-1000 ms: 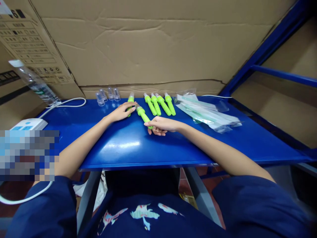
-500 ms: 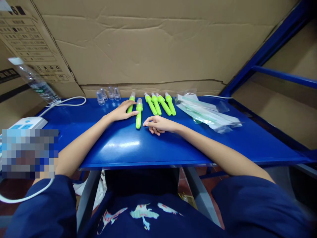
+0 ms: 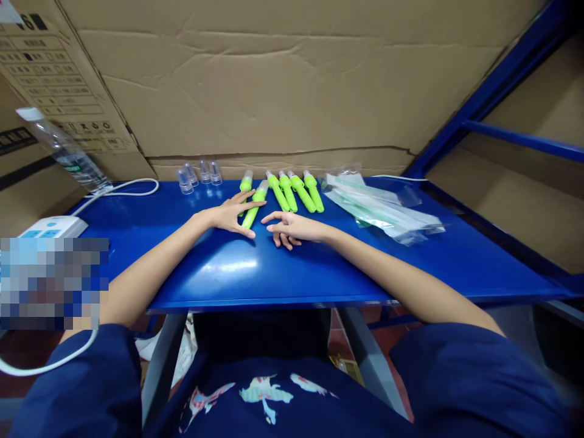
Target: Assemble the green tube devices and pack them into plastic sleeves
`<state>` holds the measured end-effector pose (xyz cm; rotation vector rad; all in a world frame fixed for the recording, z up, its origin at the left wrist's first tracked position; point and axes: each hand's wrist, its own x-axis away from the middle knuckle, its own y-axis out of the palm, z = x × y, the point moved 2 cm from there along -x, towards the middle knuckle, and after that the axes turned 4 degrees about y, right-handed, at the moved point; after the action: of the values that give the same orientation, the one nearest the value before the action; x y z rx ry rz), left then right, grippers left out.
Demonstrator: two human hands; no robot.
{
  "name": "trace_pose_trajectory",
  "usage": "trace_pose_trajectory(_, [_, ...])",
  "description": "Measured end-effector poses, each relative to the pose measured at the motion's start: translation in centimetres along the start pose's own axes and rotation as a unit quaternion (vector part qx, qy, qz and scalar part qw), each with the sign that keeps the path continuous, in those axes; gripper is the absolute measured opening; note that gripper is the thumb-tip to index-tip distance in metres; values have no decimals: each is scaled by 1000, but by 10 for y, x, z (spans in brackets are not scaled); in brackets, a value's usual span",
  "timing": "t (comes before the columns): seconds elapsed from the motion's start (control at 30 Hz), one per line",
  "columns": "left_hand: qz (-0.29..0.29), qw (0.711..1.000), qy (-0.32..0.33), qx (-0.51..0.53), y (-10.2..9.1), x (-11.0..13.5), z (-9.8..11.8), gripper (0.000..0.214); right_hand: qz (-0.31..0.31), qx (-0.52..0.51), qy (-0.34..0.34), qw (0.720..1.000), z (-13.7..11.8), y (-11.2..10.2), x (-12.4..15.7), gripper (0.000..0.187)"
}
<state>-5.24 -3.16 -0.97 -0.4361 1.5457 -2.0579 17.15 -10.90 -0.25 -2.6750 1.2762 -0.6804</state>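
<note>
My left hand (image 3: 232, 213) lies over two lime-green pen-shaped devices with clear tips, its fingers spread. The front green pen (image 3: 250, 217) slants under the fingers, which touch it without wrapping round it. Partly hidden behind the hand is the second green pen (image 3: 247, 180). Just to the right, my right hand (image 3: 289, 228) rests near the tabletop with its index finger stretched out and the others loosely bent, holding nothing. Several more green pens (image 3: 303, 191) lie side by side beyond it. Several clear caps (image 3: 185, 181) stand at the back left.
Clear plastic packets with white and green strips (image 3: 385, 207) lie right of the pens on the blue table (image 3: 319, 274). At the left are a white power strip (image 3: 55, 226), a white cable (image 3: 132, 190) and a water bottle (image 3: 75, 155). A cardboard wall (image 3: 274, 91) closes the back.
The front green pen has turned from nearly upright to slanting, tip to the right. My left hand's fingers have spread and its thumb moved nearer me. My right index finger has straightened.
</note>
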Motion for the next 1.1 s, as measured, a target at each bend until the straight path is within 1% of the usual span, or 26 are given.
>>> trace_pose_trajectory(0.07, [19, 999, -42, -25, 1, -1, 7, 109, -1, 9, -1, 1000, 0, 0, 0, 32])
trace_pose_trajectory(0.17, [56, 989, -120, -71, 4, -2, 19, 96, -4, 15, -14, 1000, 2, -1, -2, 29])
trace_pose_trajectory(0.23, [76, 982, -147, -92, 6, -3, 24, 84, -7, 16, -29, 999, 4, -2, -3, 26])
trace_pose_trajectory(0.3, [96, 980, -147, -98, 8, -5, 24, 72, -9, 18, -36, 999, 5, -2, -4, 24])
trace_pose_trajectory(0.37, [124, 979, -130, -93, 10, -6, 20, 65, -8, 22, -34, 999, 6, -2, -5, 23])
trace_pose_trajectory(0.47, [168, 976, -113, -77, 12, -9, 11, 63, -1, 31, -30, 999, 6, -1, -5, 22])
trace_pose_trajectory(0.53, [184, 975, -111, -51, 13, -10, 6, 62, 7, 41, -37, 998, 6, 0, -6, 22])
trace_pose_trajectory(0.6, [191, 975, -108, -19, 13, -11, 3, 61, 33, 61, -59, 996, 7, -3, -6, 22])
trace_pose_trajectory(0.63, [193, 976, -103, -5, 13, -12, 3, 61, 60, 82, -79, 992, 7, -6, -7, 22])
trace_pose_trajectory(0.67, [195, 976, -97, 4, 12, -12, 2, 60, 99, 115, -106, 983, 8, -10, -7, 22])
trace_pose_trajectory(0.7, [198, 976, -89, 8, 11, -12, 2, 59, 146, 161, -137, 966, 8, -15, -8, 21])
trace_pose_trajectory(0.73, [200, 976, -81, 6, 10, -11, 2, 58, 195, 213, -170, 942, 9, -21, -8, 22])
trace_pose_trajectory(0.8, [204, 977, -68, -14, 6, -9, 1, 56, 275, 318, -229, 878, 11, -33, -9, 25])
trace_pose_trajectory(0.83, [206, 976, -64, -32, 2, -8, 1, 56, 297, 359, -248, 849, 13, -38, -10, 27])
trace_pose_trajectory(0.87, [209, 974, -62, -54, -2, -5, -1, 55, 312, 390, -259, 827, 15, -43, -11, 29])
trace_pose_trajectory(0.9, [215, 971, -63, -78, -6, -3, -4, 55, 321, 413, -262, 811, 18, -47, -13, 32])
trace_pose_trajectory(0.97, [240, 960, -78, -122, -18, 5, -12, 55, 331, 447, -243, 795, 24, -53, -17, 37])
trace_pose_trajectory(1.03, [281, 941, -118, -148, -30, 14, -25, 54, 324, 470, -209, 794, 28, -55, -21, 42])
trace_pose_trajectory(1.1, [325, 916, -176, -158, -40, 26, -42, 57, 301, 487, -184, 799, 31, -53, -23, 46])
